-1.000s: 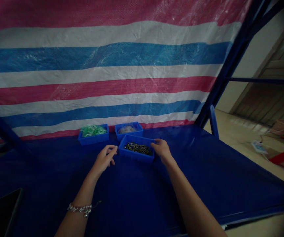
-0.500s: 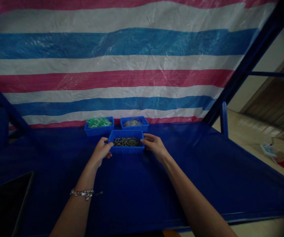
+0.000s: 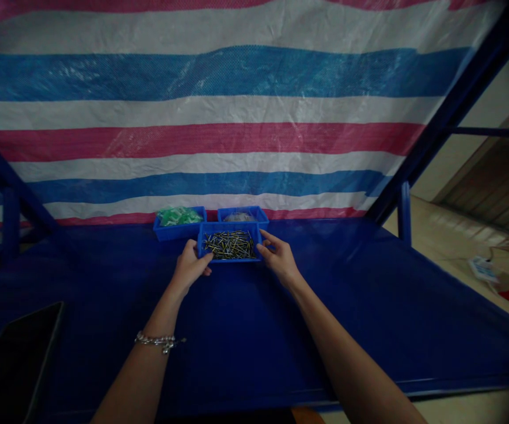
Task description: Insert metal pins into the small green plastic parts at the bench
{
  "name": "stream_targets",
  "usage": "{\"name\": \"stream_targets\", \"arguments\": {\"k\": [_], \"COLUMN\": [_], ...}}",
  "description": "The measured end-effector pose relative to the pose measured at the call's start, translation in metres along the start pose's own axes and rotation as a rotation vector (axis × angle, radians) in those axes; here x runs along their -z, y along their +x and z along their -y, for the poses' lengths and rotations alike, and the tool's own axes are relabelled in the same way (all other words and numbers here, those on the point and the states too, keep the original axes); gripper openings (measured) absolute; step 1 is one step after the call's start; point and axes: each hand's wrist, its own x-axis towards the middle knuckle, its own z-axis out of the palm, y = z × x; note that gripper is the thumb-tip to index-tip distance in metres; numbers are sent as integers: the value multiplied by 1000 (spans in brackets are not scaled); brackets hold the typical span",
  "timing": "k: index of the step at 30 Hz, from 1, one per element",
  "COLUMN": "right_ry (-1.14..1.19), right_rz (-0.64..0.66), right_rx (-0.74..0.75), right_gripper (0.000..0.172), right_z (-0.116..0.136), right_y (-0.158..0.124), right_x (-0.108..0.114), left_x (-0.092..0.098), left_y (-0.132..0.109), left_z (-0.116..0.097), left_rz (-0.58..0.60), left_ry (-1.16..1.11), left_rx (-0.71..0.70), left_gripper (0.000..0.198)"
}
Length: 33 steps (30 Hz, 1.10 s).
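1. Three blue plastic trays, rectangular w/ low walls, are grouped at the far edge of the tabletop (image 3: 245, 330), near its middle.
2. The nail tray (image 3: 229, 245) stands nearest the person and appears tilted toward the camera, so the inside is shown; it is filled w/ many thin metal nails, dark shafts w/ pale glints, lying crisscross (too many and too small to be counted).
3. Two trays are set just behind it, side by side along the far edge: the left tray (image 3: 179, 222) holds crumpled green, glossy bits; the right tray (image 3: 242, 215) holds a greyish heap, too dim to be identified.
4. The left hand (image 3: 190, 266) is closed on the nail tray's left end, thumb laid at the near left corner, fingers curled beneath.
5. The right hand (image 3: 277, 258) is closed on the right end, thumb on the rim, fingers bent along the wall.
6. One metal-link bracelet (image 3: 157, 340) is worn on the left wrist.
7. The tabletop is smooth, deep blue, w/ a blue metal frame (image 3: 402, 209) at its sides.
8. A woven plastic tarp (image 3: 219, 106), striped pink, white and blue, w/ a creased sheen, is hung behind the far edge.
9. One flat black slab (image 3: 13, 359) lies at the near left corner.
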Motion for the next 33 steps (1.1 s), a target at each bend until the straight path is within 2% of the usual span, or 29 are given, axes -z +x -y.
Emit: {"name": "stream_targets", "arguments": {"k": [6,9,17,23,33], "right_ry": [-60,-63,-152,-199,-147], "right_rz": [13,10,1,-13,13], "right_rx": [39,22,75,111,101], "right_gripper": [56,60,57,45,34], "right_z": [-4,-4,-7,-9,-11], "right_y": [3,3,2,4,0], "right_x": [1,0,0,0,-3], "left_x": [2,2,4,2,0], "left_y": [-3,-5,-3,-2,-4], "left_z": [-1,-2,-1,2,0], "left_rz": [49,40,-15,-36,-89], "left_ry": [47,54,158,216,365], "left_rx": [-96,-139,-200,-221,-167], "left_gripper": [52,57,61,62,59]}}
